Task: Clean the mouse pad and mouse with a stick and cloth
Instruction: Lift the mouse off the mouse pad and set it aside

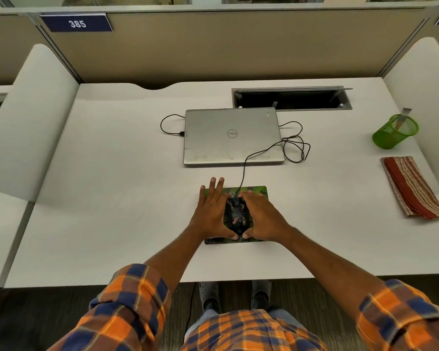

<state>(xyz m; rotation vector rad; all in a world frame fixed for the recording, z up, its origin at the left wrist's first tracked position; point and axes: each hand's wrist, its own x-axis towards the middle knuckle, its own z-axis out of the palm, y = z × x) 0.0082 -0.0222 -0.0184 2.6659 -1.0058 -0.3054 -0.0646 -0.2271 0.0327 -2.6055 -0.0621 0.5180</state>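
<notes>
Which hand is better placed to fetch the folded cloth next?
Right. Both hands flank the mouse on the mouse pad, but the cloth lies far right on the desk, beyond the right hand; the left hand would have to cross over.

Black mouse (236,214) on green mouse pad (232,191), folded striped cloth (413,188) far right
</notes>
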